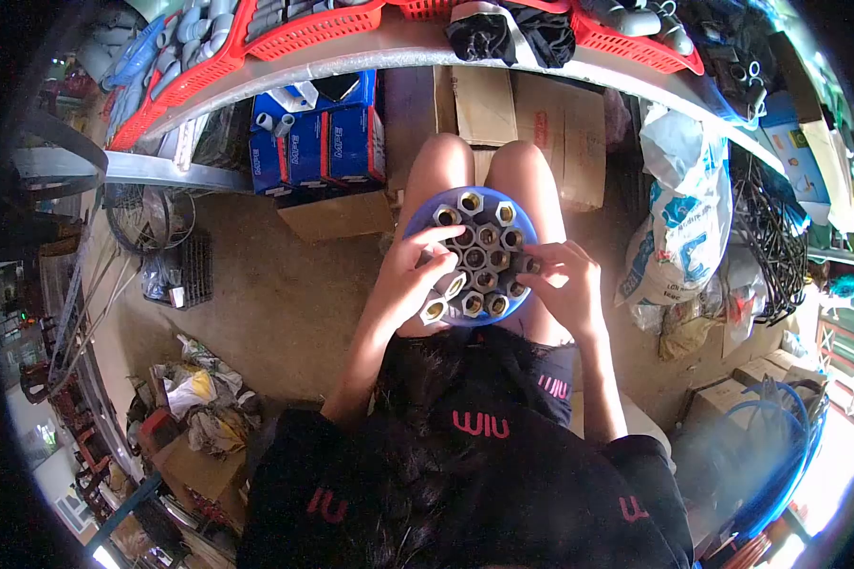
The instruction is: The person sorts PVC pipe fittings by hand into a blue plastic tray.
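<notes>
On my lap rests a round blue plate or lid [414, 224], covered with grey hexagonal pipe fittings [487, 234] that stand on end. Many of them show brass threads inside. My left hand [410, 273] is at the left rim, its index finger and thumb closed around a grey fitting [436, 252]. At the right rim, my right hand [569, 282] pinches another fitting between thumb and fingers. Both hands partly cover the fittings beneath them.
Ahead is a shelf with red baskets [313, 26] of grey pipe parts. Below it stand blue boxes [304, 147] and cardboard cartons [565, 133]. A white sack [678, 228] stands to the right, and crumpled bags [209, 398] lie at the left.
</notes>
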`<state>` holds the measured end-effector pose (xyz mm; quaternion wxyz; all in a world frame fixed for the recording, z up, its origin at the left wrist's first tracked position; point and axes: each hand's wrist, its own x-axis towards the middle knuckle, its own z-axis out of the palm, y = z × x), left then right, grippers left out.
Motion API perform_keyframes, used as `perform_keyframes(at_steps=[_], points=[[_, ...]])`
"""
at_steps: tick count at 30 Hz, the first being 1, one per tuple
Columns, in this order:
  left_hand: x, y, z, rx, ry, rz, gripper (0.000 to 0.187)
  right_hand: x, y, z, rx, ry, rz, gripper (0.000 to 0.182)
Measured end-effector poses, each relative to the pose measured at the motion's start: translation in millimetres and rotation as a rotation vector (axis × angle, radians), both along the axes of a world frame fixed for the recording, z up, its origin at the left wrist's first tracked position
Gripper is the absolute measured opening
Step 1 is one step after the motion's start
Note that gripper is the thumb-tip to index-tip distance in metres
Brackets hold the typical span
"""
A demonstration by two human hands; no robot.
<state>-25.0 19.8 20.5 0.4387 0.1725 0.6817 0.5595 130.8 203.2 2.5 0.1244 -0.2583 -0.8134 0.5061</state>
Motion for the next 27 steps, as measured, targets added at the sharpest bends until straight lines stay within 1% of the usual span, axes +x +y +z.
perform_keyframes(at_steps=[1, 4, 7, 8, 11, 12, 15, 16, 19, 20, 21, 23, 25, 27], points=[[-1, 1, 3, -0.003, -0.010, -0.004, 0.039, 0, 0, -4, 0.021, 0.021, -0.011, 0.039], [0, 1, 1, -0.009, 0.023, -0.013, 0.039, 1, -6, -10, -0.029, 0.002, -0.088, 0.038], [0, 0, -2, -0.025, 0.022, 0.009, 0.036, -3, -13, -6, -0.069, -0.066, -0.148, 0.037], [0, 0, -3, -0.012, 0.021, 0.009, 0.036, -3, -13, 0, -0.054, -0.108, -0.148, 0.038], [0, -2, -4, 0.017, 0.011, 0.015, 0.036, -1, -6, 5, -0.109, -0.091, -0.115, 0.039], [1, -2, -3, 0.020, 0.005, 0.017, 0.036, 2, -2, 5, -0.120, -0.108, -0.052, 0.046], [3, -4, -1, 0.054, -0.053, 0.039, 0.036, 3, -1, 4, -0.112, 0.083, -0.061, 0.050], [2, -4, -2, 0.057, -0.066, 0.037, 0.035, 3, -2, -4, -0.305, 0.123, -0.110, 0.050], [1, -3, -1, 0.059, -0.044, 0.019, 0.035, 3, 4, -7, -0.505, -0.132, -0.122, 0.047], [1, -3, -3, 0.056, -0.027, 0.016, 0.035, 2, 4, -16, -0.497, -0.050, -0.112, 0.046], [1, -3, -5, 0.051, -0.011, 0.014, 0.035, 0, 5, -14, -0.480, -0.061, -0.108, 0.046], [-1, -3, -6, 0.081, -0.121, 0.052, 0.034, -1, 3, -11, -0.452, -0.090, -0.101, 0.045], [-4, -6, -8, 0.132, -0.163, 0.066, 0.028, 0, 5, -21, -0.494, -0.085, -0.130, 0.045], [-5, -7, -8, 0.193, -0.155, 0.129, 0.029, 1, 7, -24, -0.533, -0.076, -0.135, 0.046]])
